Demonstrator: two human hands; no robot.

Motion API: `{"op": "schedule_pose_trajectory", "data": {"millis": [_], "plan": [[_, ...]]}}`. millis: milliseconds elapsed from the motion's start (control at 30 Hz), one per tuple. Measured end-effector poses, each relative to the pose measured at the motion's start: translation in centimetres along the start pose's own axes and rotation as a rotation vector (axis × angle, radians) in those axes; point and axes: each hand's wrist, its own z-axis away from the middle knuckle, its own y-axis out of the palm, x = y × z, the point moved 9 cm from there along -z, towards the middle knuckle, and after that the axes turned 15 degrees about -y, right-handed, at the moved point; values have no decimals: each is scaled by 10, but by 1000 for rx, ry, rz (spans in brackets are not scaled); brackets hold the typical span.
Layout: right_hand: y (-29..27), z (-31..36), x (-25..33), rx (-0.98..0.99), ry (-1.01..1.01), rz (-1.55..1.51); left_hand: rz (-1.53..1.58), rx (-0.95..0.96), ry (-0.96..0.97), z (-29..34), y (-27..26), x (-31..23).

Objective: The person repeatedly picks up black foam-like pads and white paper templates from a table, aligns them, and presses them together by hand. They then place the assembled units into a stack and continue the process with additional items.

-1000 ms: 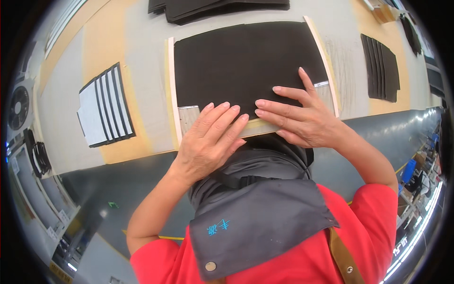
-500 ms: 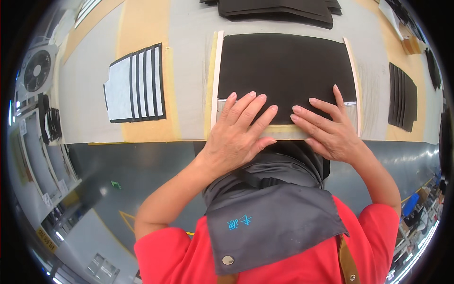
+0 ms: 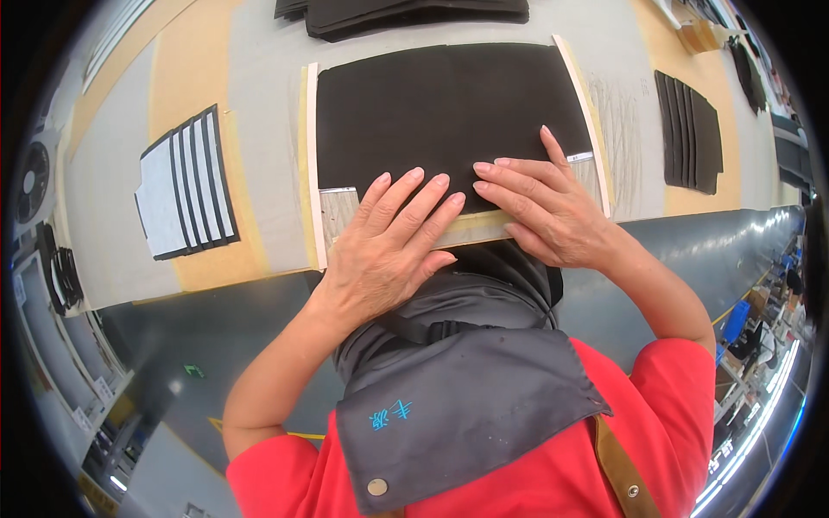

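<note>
A large flat black panel [image 3: 449, 112], its material not clear, lies on the table between two pale strips, a left strip [image 3: 314, 164] and a right strip [image 3: 583, 125]. My left hand [image 3: 384, 233] rests flat with fingers spread, its fingertips on the panel's lower left part. On the lower right part lies my right hand [image 3: 544, 203], fingers stretched out and the index finger raised apart toward the right strip. Neither hand grips anything. The stretch of the panel's near edge beneath my hands is partly hidden.
A fanned stack of white pieces with black edges [image 3: 186, 186] lies on the left. To the right sits a fanned stack of black pieces [image 3: 691, 134]. More black panels [image 3: 414, 13] are piled at the far side. The table's near edge [image 3: 268, 278] runs close to my body.
The whole view has shifted and tilted, so table and hands appear farther left. Against the black panel, my hands stay in nearly the same place.
</note>
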Motion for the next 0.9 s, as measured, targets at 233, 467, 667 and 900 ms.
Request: {"op": "schedule_pose_trajectory", "data": {"millis": [233,467,667,900], "plan": [[0,1,-2,4,4,-25,-11,11,33,-4,-1,-2],[-9,-26,-7,69,30,59,19,70,55,-14,1,-10],[13,-50,-31,116,1,109,-4,128,91,-14,10,-8],[6,-64,-64,72,66,256,-13,132,70,-14,12,-8]]}}
